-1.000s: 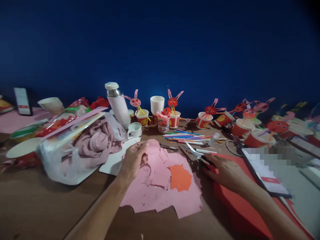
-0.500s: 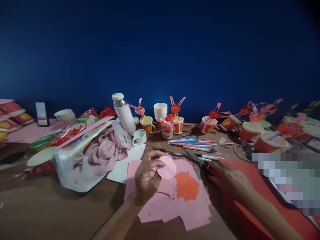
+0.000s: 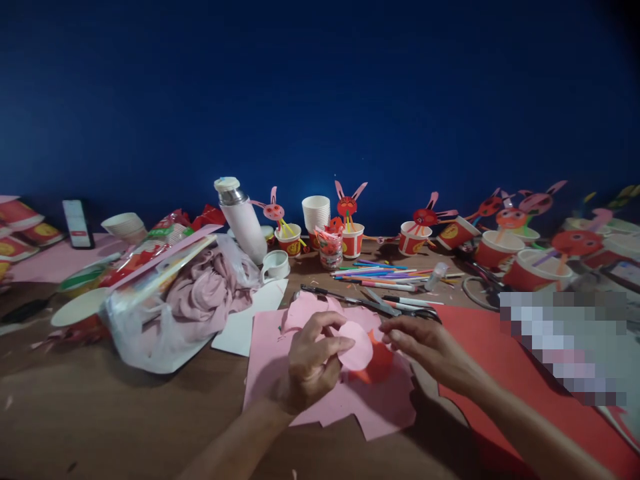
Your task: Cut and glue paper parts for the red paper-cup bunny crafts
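Pink paper disc (image 3: 357, 347), pinched by left hand (image 3: 315, 360), partly hides orange paper (image 3: 377, 369); right hand (image 3: 430, 343), grip empty, has scissors (image 3: 384, 303) on its far side.

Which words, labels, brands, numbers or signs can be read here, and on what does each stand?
None can be read with certainty.
Red-and-white paper cups with yellow emblems: markings too small.
Upright black phone with a lit screen: screen text too blurred.
Shiny red-and-green plastic packet: any print too blurred.
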### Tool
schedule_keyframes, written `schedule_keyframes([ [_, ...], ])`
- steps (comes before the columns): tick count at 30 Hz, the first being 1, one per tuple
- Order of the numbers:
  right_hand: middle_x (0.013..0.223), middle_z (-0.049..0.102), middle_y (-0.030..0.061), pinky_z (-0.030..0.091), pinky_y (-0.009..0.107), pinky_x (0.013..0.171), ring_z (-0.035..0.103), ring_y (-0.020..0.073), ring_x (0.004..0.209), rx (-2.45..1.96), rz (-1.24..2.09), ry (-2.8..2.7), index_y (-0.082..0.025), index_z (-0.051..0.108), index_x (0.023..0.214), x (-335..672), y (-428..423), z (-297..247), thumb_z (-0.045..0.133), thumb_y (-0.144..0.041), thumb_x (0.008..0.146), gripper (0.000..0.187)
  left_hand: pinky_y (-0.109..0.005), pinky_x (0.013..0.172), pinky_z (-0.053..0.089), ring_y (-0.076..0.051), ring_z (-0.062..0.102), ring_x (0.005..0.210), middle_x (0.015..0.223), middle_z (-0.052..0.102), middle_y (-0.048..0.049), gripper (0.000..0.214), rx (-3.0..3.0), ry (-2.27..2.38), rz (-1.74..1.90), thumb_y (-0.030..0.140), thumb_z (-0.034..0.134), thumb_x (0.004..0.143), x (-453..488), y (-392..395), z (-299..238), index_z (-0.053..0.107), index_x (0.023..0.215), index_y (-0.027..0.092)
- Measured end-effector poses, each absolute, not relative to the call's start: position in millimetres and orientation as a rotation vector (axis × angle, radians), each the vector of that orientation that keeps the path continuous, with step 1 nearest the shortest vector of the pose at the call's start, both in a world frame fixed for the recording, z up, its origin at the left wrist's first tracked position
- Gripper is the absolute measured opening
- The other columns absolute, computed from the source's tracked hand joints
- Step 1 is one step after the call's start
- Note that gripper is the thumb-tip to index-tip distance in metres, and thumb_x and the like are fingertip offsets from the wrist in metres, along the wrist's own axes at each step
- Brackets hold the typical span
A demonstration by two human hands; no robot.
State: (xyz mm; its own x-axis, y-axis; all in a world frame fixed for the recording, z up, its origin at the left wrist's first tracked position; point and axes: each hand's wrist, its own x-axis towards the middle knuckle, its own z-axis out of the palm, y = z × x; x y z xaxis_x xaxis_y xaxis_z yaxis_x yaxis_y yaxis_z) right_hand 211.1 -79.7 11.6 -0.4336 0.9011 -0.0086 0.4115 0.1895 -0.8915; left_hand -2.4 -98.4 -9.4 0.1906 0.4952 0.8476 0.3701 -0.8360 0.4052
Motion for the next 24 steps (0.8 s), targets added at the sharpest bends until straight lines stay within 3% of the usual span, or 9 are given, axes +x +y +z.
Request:
schedule_keyframes([
  [3, 0.077, 0.062, 0.0023, 0.042, 0.024, 0.060, 0.056, 0.0139, 0.068, -1.055, 1.554, -1.765, -0.015, 0.061, 0.086, 193.4, -82.7, 5.8, 0.053, -0.050, 0.077, 0.036, -0.024, 0.063, 0.049, -0.015, 0.056, 0.084, 0.097, 0.055, -0.0086, 0.031, 2.384, 0.867, 1.623, -0.003, 0.045, 0.070, 3.3, -103.5, -11.1, 0.059, 0.087, 0.020],
  [6, 0.061, 0.054, -0.0022, 0.037, 0.021, 0.052, 0.048, 0.0094, 0.055, -1.031, 1.658, -1.624, -0.015, 0.055, 0.070, 185.1, -83.6, -1.1, 0.061, -0.054, 0.069, 0.039, -0.025, 0.064, 0.049, -0.016, 0.056, 0.086, 0.098, 0.055, -0.0092, 0.034, 2.425, 0.920, 1.543, -0.003, 0.041, 0.071, 5.4, -104.8, -14.4, 0.058, 0.089, 0.020],
  [11, 0.056, 0.050, -0.0039, 0.035, 0.021, 0.051, 0.044, 0.0081, 0.052, -1.093, 1.481, -1.494, -0.017, 0.049, 0.065, 197.2, -78.7, 1.1, 0.063, -0.053, 0.066, 0.039, -0.030, 0.079, 0.047, -0.018, 0.055, 0.096, 0.101, 0.057, -0.0108, 0.036, 2.401, 1.185, 1.455, 0.001, 0.039, 0.077, -5.1, -95.1, -5.9, 0.053, 0.106, 0.018],
  [18, 0.057, 0.049, -0.0035, 0.035, 0.020, 0.048, 0.045, 0.0091, 0.050, -1.151, 1.394, -1.714, -0.017, 0.049, 0.069, 214.8, -76.2, -6.5, 0.055, -0.046, 0.075, 0.030, -0.021, 0.058, 0.045, -0.015, 0.059, 0.078, 0.085, 0.064, -0.0051, 0.014, 2.114, 1.605, 1.238, 0.017, 0.047, 0.079, -40.3, -76.6, 25.7, 0.061, 0.081, 0.017],
  [24, 0.065, 0.061, 0.0003, 0.031, 0.020, 0.051, 0.051, 0.0106, 0.057, -1.137, 0.951, -2.452, -0.017, 0.062, 0.074, 203.5, -93.2, -10.0, 0.045, -0.027, 0.083, 0.021, -0.026, 0.069, 0.047, -0.017, 0.061, 0.078, 0.083, 0.068, -0.0050, 0.019, 2.084, 1.744, 0.878, 0.017, 0.046, 0.077, -45.0, -64.1, 16.8, 0.065, 0.079, 0.017],
])
